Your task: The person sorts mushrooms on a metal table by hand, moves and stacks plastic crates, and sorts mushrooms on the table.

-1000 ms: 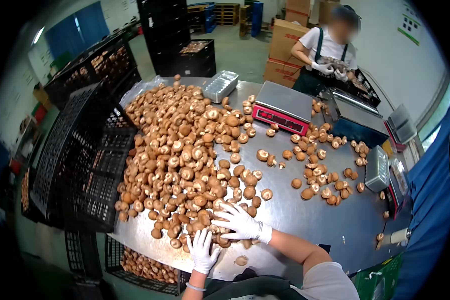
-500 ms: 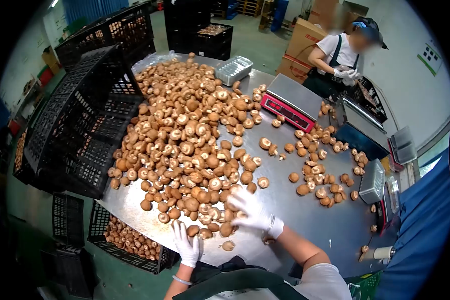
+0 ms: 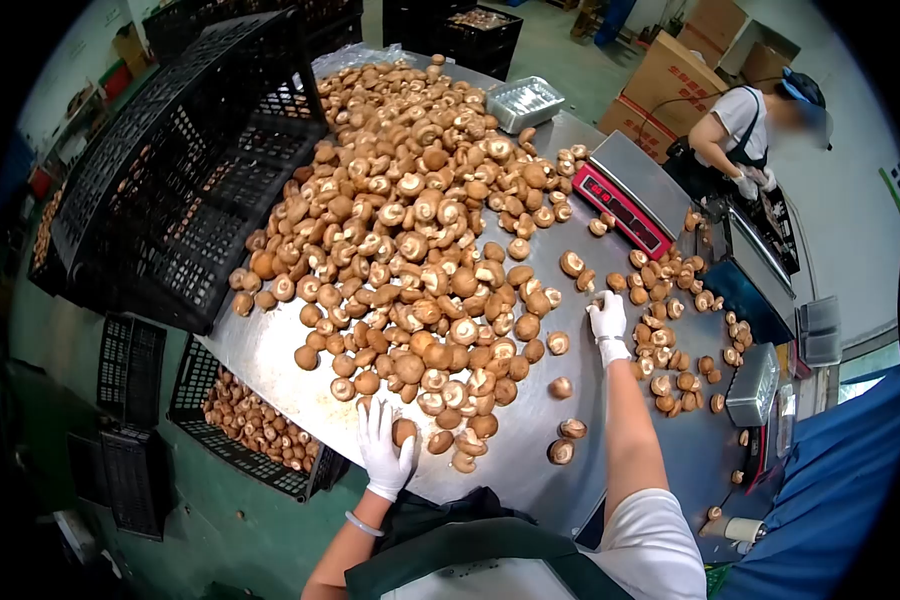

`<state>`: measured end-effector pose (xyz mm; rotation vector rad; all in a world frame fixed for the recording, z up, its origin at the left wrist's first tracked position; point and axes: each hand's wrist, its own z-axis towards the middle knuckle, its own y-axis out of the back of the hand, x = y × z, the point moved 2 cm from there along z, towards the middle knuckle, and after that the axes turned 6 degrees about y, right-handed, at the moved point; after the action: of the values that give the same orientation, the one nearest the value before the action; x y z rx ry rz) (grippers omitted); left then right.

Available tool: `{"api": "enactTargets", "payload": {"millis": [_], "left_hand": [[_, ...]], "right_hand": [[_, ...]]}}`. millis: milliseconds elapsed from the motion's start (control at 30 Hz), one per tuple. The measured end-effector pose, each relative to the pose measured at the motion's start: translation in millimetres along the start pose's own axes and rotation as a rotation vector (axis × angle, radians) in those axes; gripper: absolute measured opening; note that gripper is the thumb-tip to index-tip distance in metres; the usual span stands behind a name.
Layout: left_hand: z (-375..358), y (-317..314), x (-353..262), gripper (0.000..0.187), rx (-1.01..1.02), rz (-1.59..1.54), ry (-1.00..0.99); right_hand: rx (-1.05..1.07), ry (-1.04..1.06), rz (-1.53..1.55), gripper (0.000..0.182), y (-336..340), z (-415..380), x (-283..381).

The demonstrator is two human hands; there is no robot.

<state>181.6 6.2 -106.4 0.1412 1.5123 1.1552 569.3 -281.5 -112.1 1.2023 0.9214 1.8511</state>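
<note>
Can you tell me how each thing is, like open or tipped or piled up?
Mushrooms: heaped in one big pile, others scattered
Left hand: open, beside a mushroom
Right hand: fingers curled; can't tell if it holds anything
Big black crate: tilted, open side towards the pile
Lower crate: open-topped, mushrooms inside
Scale: on the table, numbers too small to read

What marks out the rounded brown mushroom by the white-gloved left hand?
On the shiny metal table, find the heap of brown mushrooms. At its near edge rests the white-gloved left hand. The rounded brown mushroom sits alone between thumb and forefinger.
</note>
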Motion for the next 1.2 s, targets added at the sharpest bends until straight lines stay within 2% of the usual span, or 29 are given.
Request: {"api": "enactTargets", "payload": {"millis": [100, 167, 200, 267, 300, 367, 433, 467, 500, 533, 633, 700, 767, 800, 833, 900, 933, 967, 1000, 1033, 1100, 1133, 1200], "left_hand": [[-3, 2, 4, 0.061, -0.052, -0.083, -0.022], [-6, 11, 1, 0.058, -0.125, -0.002, -0.111], [-9, 15, 0, 0.058, -0.131, -0.01, -0.109], [-20, 23, -3, 0.059, 0.016, -0.598, 0.139], [-21, 30, -12, 0.059, 0.092, -0.893, 0.301], [-25, 45, -16, 0.061, 0.269, -1.295, 0.566], [-35, 43, 3, 0.053, 0.353, -1.677, 0.746], [-43, 44, 17, 0.05, 0.322, -1.694, 0.754], [-50, 48, 26, 0.046, 0.295, -1.707, 0.765], [-52, 63, 27, 0.042, 0.207, -1.699, 0.798], [-59, 93, 71, 0.037, -0.051, -1.616, 0.669], [-63, 122, 87, 0.037, -0.381, -1.207, 0.778], [-73, 133, 124, 0.04, -0.538, -0.09, 0.535], [-69, 136, 122, 0.039, -0.6, -0.054, 0.515], [-59, 140, 109, 0.039, -0.595, -0.06, 0.512], [-31, 134, 74, 0.033, -0.436, -0.247, 0.401], [-14, 127, 56, 0.027, -0.367, -0.283, 0.351], [-3, 108, 48, 0.027, -0.33, -0.156, 0.309], [13, 99, 28, 0.028, -0.281, -0.236, 0.188], [29, 89, 6, 0.029, -0.237, -0.314, 0.106], [60, 60, -13, 0.035, -0.161, -0.154, -0.095], [71, 45, -19, 0.041, -0.125, -0.066, -0.125], [88, 27, -33, 0.047, -0.014, 0.062, -0.146]], "right_hand": [[0.003, 0.028, 0.053, 0.017, 13, -20, 16], [-0.011, 0.123, 0.398, 0.017, 33, -43, 57], [0.065, 0.134, 0.476, 0.018, 44, -59, 90], [0.269, 0.171, 0.617, 0.018, 75, -104, 180], [0.523, 0.243, 0.526, 0.024, 83, -126, 214], [0.786, 0.521, 0.701, 0.03, 81, -166, 263], [0.616, 0.812, 0.52, 0.04, 63, -168, 283], [0.537, 0.753, 0.454, 0.043, 51, -159, 287], [0.347, 0.764, 0.292, 0.042, 40, -150, 291], [0.336, 0.78, 0.224, 0.041, 27, -142, 291], [0.403, 0.831, 0.08, 0.035, -6, -128, 276], [0.358, 0.789, 0.282, 0.025, -8, -121, 260], [0.5, 0.377, 0.757, 0.017, 1, -107, 243], [0.611, -0.024, 0.972, 0.017, 14, -99, 235], [0.576, -0.123, 1.128, 0.018, 18, -93, 223], [0.565, -0.179, 1.031, 0.019, 15, -91, 207], [0.534, 0.112, 0.792, 0.019, 12, -93, 208], [0.485, 0.398, 0.546, 0.019, 9, -96, 216], [0.416, 0.636, 0.347, 0.023, 11, -101, 228], [0.42, 0.728, 0.018, 0.033, 13, -108, 242], [0.515, 0.717, -0.257, 0.044, 3, -118, 252], [0.502, 0.74, -0.316, 0.051, -7, -119, 247], [0.501, 0.74, -0.264, 0.052, -6, -116, 242]]}}
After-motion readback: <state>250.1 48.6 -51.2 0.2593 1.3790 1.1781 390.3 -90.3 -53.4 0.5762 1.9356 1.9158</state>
